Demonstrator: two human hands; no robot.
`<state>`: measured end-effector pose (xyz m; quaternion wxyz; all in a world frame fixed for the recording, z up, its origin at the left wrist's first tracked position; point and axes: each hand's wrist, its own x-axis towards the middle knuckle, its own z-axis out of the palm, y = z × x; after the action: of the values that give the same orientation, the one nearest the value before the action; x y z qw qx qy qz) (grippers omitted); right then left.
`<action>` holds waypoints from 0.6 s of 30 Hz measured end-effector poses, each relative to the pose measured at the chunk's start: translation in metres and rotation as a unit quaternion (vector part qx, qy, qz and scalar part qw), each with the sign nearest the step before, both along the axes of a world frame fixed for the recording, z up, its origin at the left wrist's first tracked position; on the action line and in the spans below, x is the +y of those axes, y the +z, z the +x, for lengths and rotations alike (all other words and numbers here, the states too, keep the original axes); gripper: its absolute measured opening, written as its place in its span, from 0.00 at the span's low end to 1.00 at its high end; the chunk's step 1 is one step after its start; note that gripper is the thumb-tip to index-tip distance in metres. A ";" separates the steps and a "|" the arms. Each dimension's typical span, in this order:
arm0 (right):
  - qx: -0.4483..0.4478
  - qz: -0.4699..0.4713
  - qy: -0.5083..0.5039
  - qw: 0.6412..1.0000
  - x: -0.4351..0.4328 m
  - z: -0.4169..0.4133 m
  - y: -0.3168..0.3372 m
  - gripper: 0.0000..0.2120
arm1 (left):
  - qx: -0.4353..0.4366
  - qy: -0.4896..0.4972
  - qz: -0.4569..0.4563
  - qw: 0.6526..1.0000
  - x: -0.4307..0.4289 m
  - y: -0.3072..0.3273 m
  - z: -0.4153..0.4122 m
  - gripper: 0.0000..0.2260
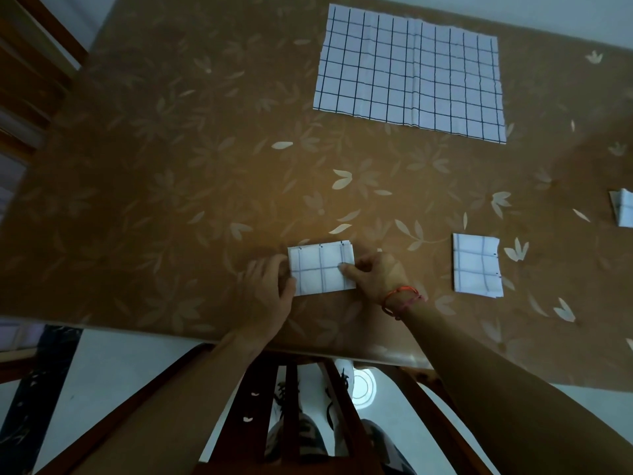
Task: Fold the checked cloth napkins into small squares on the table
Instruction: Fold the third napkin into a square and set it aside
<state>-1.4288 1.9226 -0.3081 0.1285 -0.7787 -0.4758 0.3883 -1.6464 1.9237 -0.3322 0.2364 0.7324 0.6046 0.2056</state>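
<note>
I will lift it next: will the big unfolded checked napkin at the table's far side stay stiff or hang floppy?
Probably floppy: the unfolded napkin lies thin and flat, with soft crease lines. Likely light, as it looks like a single thin layer. It might slide easily when pushed, since the table surface looks glossy.

Brown leaf-print table. Far side: unfolded checked napkin, lying flat. Near front edge: folded napkin. Well to its right: small folded square. At right border: folded piece, partly cut off.
</note>
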 end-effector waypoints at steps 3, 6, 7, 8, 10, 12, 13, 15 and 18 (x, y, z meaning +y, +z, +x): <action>-0.016 -0.006 0.002 1.000 0.005 -0.001 -0.002 0.14 | 0.049 -0.104 0.088 0.989 0.001 0.001 -0.002 0.11; -0.029 -0.019 0.002 0.999 0.007 -0.001 -0.003 0.15 | 0.104 -0.207 0.113 0.966 0.000 -0.003 0.000 0.15; -0.034 -0.022 0.005 0.999 0.008 -0.001 -0.004 0.15 | 0.120 -0.231 0.113 0.959 0.000 -0.005 0.001 0.16; -0.039 -0.022 0.009 0.999 0.009 -0.002 -0.004 0.16 | 0.134 -0.246 0.108 0.954 0.001 -0.007 0.002 0.18; -0.051 -0.020 0.014 0.998 0.011 -0.002 -0.006 0.16 | 0.158 -0.252 0.082 0.951 0.005 -0.010 0.002 0.21; -0.056 -0.015 0.011 0.998 0.013 -0.003 -0.006 0.16 | 0.183 -0.245 0.047 0.951 0.008 -0.012 0.001 0.22; -0.056 -0.009 0.011 0.998 0.013 -0.003 -0.006 0.15 | 0.193 -0.243 0.034 0.950 0.010 -0.014 0.000 0.23; -0.053 0.000 0.005 0.999 0.014 -0.003 -0.007 0.14 | 0.204 -0.243 0.020 0.948 0.012 -0.016 -0.001 0.23; -0.061 0.011 -0.015 0.998 0.014 -0.004 -0.010 0.13 | 0.208 -0.243 0.017 0.947 0.013 -0.017 0.000 0.24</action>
<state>-1.4324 1.9362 -0.3177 0.1138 -0.8066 -0.4753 0.3325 -1.6459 1.9363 -0.3495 0.1357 0.8874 0.4406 -0.0044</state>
